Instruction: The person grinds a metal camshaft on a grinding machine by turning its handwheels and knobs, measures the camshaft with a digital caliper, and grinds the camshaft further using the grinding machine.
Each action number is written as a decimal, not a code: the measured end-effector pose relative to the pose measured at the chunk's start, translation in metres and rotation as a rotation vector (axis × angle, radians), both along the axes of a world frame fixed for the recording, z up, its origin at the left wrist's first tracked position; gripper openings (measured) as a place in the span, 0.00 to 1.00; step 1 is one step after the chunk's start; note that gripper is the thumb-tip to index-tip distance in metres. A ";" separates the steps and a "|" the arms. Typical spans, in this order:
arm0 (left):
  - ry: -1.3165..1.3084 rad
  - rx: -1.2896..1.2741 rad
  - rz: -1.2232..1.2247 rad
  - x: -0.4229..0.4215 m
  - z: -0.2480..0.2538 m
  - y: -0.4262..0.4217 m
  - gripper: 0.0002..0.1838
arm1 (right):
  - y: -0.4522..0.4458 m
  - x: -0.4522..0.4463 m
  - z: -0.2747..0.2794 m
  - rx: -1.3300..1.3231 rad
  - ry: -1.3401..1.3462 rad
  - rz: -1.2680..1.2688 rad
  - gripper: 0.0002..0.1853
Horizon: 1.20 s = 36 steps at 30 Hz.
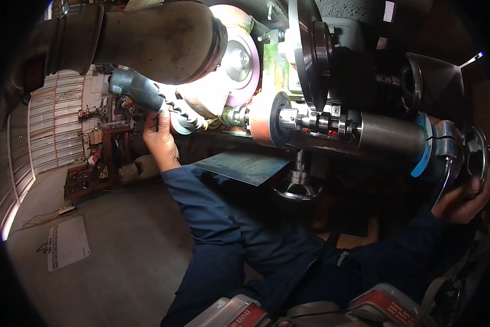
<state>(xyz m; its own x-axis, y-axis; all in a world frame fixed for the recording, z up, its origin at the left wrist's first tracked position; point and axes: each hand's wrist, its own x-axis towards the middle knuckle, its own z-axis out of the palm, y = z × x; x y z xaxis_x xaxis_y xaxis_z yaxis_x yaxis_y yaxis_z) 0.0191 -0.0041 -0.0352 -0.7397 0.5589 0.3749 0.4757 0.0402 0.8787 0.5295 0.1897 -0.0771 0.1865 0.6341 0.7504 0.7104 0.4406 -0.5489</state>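
My left hand [163, 143] is raised at the machine's left end, fingers closed together. It is just below a black cylindrical lamp-like head [138, 90] and beside a pale round disc [180, 123]; what the fingertips grip is hidden. On the far right, my right hand [464, 200] curls round the lower rim of a chrome handwheel [477, 155], close to a thin metal lever [443, 182]. Between the hands, a shiny lobed shaft [325, 124], like a camshaft, lies level between a chuck [272, 119] and a grey cylindrical housing [392, 136].
A grinding wheel [239, 62] stands under bright light behind a thick duct [152, 41]. A large steel disc [307, 54] is above the shaft. A flat metal plate [245, 166] and another handwheel [298, 192] are below. Respirator filters [386, 305] edge the bottom.
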 end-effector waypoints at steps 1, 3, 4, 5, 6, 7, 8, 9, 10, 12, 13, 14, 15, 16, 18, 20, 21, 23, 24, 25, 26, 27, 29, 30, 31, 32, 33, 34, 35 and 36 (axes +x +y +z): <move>0.001 0.001 -0.004 0.000 0.000 0.000 0.14 | 0.001 0.000 0.001 -0.014 0.037 0.019 0.21; -0.013 0.011 -0.005 -0.003 -0.002 -0.002 0.14 | 0.003 0.006 0.001 -0.039 0.020 0.027 0.20; -0.019 0.015 -0.005 -0.004 -0.003 -0.002 0.14 | 0.003 0.006 0.002 -0.055 0.016 0.026 0.20; -0.018 0.012 0.001 -0.004 -0.003 -0.003 0.14 | 0.003 0.005 0.004 -0.071 0.013 0.024 0.19; -0.016 0.010 0.006 -0.003 -0.002 -0.003 0.14 | 0.001 -0.002 0.009 -0.090 0.015 0.018 0.19; -0.014 0.007 0.012 -0.002 -0.002 -0.003 0.14 | -0.001 -0.008 0.014 -0.108 0.016 0.011 0.19; -0.013 0.011 0.015 -0.002 -0.003 -0.003 0.14 | -0.002 -0.011 0.018 -0.136 0.034 0.014 0.19; -0.011 0.014 0.018 -0.002 -0.004 -0.004 0.14 | -0.002 -0.013 0.022 -0.164 0.053 0.017 0.19; -0.008 0.018 0.021 -0.002 -0.004 -0.004 0.15 | -0.003 -0.016 0.026 -0.192 0.071 0.019 0.19; -0.008 0.020 0.006 -0.002 -0.003 -0.005 0.15 | -0.003 -0.018 0.033 -0.248 0.108 0.023 0.19; -0.009 0.021 -0.002 -0.001 -0.003 -0.005 0.15 | -0.002 -0.018 0.035 -0.276 0.125 0.025 0.19; -0.009 0.014 -0.004 0.000 -0.003 -0.005 0.15 | -0.003 -0.016 0.037 -0.318 0.099 0.012 0.19; -0.008 0.008 -0.005 0.002 -0.002 -0.004 0.15 | -0.003 -0.014 0.039 -0.359 0.074 -0.001 0.19; -0.007 0.001 -0.007 0.003 -0.001 -0.004 0.15 | -0.003 -0.012 0.041 -0.400 0.048 -0.014 0.19; -0.012 0.013 0.004 0.005 0.000 -0.003 0.15 | 0.000 -0.012 0.043 -0.401 0.021 0.039 0.18; -0.015 0.022 0.010 0.005 0.000 -0.003 0.15 | 0.003 -0.009 0.047 -0.433 -0.025 0.071 0.18; -0.015 0.026 0.011 0.004 -0.001 -0.004 0.14 | 0.005 -0.007 0.050 -0.464 -0.059 0.077 0.18; -0.009 0.027 0.006 0.004 -0.002 -0.004 0.14 | 0.011 -0.001 0.052 -0.477 -0.116 0.111 0.18; -0.003 0.026 0.000 0.005 -0.001 -0.004 0.14 | 0.015 0.003 0.050 -0.459 -0.141 0.140 0.18; 0.003 0.024 -0.006 0.006 -0.001 -0.004 0.14 | 0.018 0.005 0.050 -0.441 -0.165 0.168 0.18; 0.011 0.022 -0.008 0.006 0.000 -0.004 0.14 | 0.018 0.005 0.052 -0.459 -0.215 0.137 0.18; 0.019 0.019 -0.011 0.007 0.000 -0.004 0.14 | 0.018 0.004 0.053 -0.477 -0.264 0.106 0.18; 0.024 0.017 -0.014 0.007 0.000 -0.003 0.14 | 0.019 0.004 0.057 -0.535 -0.325 0.059 0.18; 0.021 0.017 -0.014 0.007 0.000 -0.003 0.14 | 0.020 0.004 0.059 -0.575 -0.337 0.045 0.18; 0.018 0.016 -0.014 0.007 0.000 -0.003 0.14 | 0.022 0.003 0.060 -0.616 -0.348 0.031 0.18; 0.004 0.025 -0.016 0.006 0.000 -0.003 0.14 | 0.023 0.001 0.063 -0.652 -0.366 0.013 0.19; -0.010 0.034 -0.018 0.006 -0.001 -0.004 0.14 | 0.025 -0.001 0.066 -0.689 -0.384 -0.006 0.19; -0.025 0.043 -0.021 0.006 -0.001 -0.004 0.14 | 0.027 -0.002 0.068 -0.724 -0.402 -0.025 0.19; -0.023 0.038 -0.013 0.005 -0.002 -0.004 0.14 | 0.033 0.001 0.068 -0.734 -0.421 0.012 0.19; -0.022 0.032 -0.004 0.004 -0.002 -0.004 0.15 | 0.041 0.008 0.064 -0.744 -0.441 0.049 0.19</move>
<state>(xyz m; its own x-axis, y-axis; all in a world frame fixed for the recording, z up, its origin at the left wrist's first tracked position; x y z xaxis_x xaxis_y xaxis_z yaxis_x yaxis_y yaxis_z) 0.0231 -0.0079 -0.0370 -0.7457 0.5501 0.3759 0.4559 0.0099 0.8900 0.5376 0.2307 -0.0127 -0.0647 0.9888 0.1344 0.9159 0.1123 -0.3854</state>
